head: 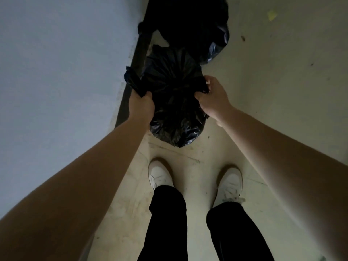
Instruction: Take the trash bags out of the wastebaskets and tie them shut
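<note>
A full black trash bag [176,102] sits on the floor just ahead of my feet, its top gathered toward the middle. My left hand [141,105] is closed around a twisted flap of the bag's rim on its left side. On the opposite side my right hand [211,97] pinches the other flap of the rim. The two flaps are pulled apart, away from each other. A second black trash bag [195,25] lies farther off on the floor; its top is hard to make out. No wastebasket is in view.
A pale wall [56,72] runs along the left with a dark baseboard [131,72] at its foot. My white shoes [160,176] stand on the scuffed beige floor [282,72]. A yellow scrap [271,15] lies at the far right.
</note>
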`<action>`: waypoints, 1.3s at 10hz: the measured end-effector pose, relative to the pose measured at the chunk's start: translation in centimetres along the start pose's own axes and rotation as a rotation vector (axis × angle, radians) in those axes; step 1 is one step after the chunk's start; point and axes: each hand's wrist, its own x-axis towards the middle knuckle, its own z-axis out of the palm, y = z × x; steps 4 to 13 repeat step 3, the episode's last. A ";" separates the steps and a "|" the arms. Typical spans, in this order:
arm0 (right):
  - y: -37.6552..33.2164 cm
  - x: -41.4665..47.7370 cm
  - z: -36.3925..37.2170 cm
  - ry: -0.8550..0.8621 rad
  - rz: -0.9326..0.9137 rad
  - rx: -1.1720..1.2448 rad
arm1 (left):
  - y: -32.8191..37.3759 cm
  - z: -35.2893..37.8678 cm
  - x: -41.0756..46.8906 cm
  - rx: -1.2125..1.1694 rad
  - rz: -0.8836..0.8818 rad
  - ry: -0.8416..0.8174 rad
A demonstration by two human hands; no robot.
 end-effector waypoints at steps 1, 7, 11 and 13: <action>2.9 1.8 1.9 -0.124 0.011 -0.076 | -3.5 0.1 2.3 0.081 -0.097 -0.053; 5.3 0.4 2.4 -0.158 -0.046 -0.308 | -7.0 -0.5 1.5 0.224 -0.056 -0.038; 5.3 0.4 2.4 -0.158 -0.046 -0.308 | -7.0 -0.5 1.5 0.224 -0.056 -0.038; 5.3 0.4 2.4 -0.158 -0.046 -0.308 | -7.0 -0.5 1.5 0.224 -0.056 -0.038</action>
